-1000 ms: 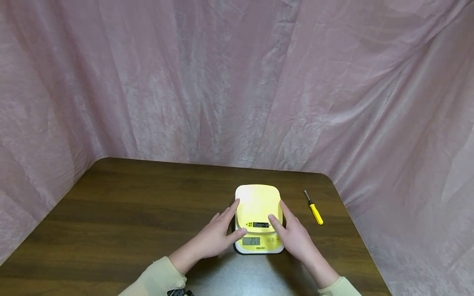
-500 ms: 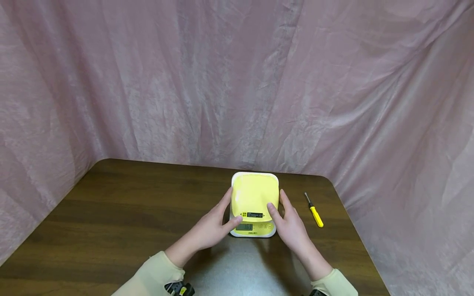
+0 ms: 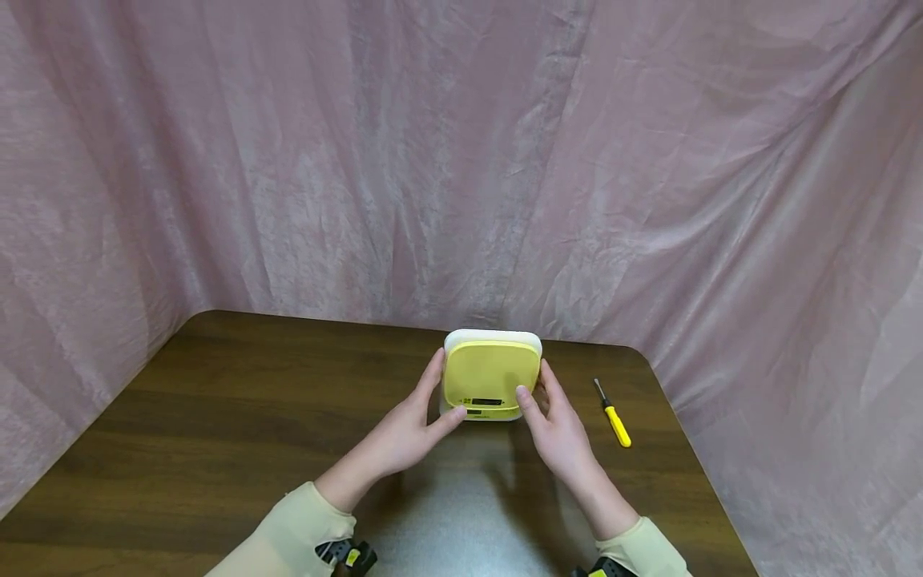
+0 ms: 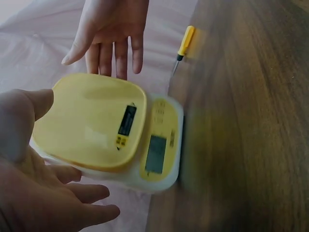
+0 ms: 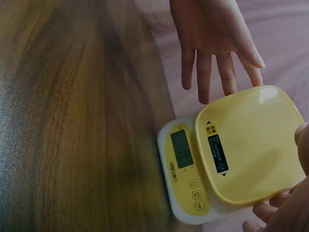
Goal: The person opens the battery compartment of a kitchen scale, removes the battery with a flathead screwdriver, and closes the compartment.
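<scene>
Both hands hold a yellow and white kitchen scale (image 3: 493, 373), its top plate tipped up towards me. The left hand (image 3: 407, 429) grips its left side, thumb over the plate's lower corner and fingers along the edge. On the right side, the right hand (image 3: 566, 437) holds it the same way, thumb against the front. In the left wrist view, the grey display (image 4: 156, 154) sits below a black label (image 4: 127, 120) on the plate. The fingers of the left hand reach past the scale's underside there. Three buttons (image 5: 196, 195) show in the right wrist view.
A screwdriver (image 3: 615, 421) with a yellow handle lies to the right of the right hand. The brown wooden table (image 3: 252, 417) has rounded far corners. Pink curtains (image 3: 461, 160) hang behind it and along both sides.
The scale lay flat facing up a second ago; it has moved away from me and tilted up, its far edge raised. Both hands have moved forward with it. The screwdriver stays put.
</scene>
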{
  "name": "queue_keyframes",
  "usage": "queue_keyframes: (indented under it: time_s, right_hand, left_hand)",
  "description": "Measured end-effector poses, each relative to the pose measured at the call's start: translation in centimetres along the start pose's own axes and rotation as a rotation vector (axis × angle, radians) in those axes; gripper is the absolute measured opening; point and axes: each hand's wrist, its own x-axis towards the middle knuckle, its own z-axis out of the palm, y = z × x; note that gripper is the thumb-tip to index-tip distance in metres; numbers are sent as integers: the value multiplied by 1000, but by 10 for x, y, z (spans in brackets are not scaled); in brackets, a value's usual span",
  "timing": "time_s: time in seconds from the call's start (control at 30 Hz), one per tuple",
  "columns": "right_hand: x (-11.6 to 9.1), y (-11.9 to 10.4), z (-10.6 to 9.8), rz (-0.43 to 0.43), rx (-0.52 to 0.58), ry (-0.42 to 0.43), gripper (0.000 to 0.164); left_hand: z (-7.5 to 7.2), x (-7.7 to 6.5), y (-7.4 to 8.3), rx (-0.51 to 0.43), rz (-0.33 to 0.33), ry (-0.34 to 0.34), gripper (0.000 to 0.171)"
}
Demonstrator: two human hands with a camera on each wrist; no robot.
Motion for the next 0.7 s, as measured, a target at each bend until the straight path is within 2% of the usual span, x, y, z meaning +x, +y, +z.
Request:
queue_keyframes:
  time_s: [0.2, 0.43, 0.7]
  right_hand:
    - [-2, 3, 3, 4, 16, 0, 78]
    - [-5, 7, 4, 19, 15, -30, 77]
    - [-10, 9, 7, 29, -86, -79, 80]
  left_hand:
    - [-2, 0, -1, -14, -29, 5, 102]
    - [-2, -5, -7, 16, -82, -11, 100]
    - [-2, -8, -13, 17, -102, -9, 99]
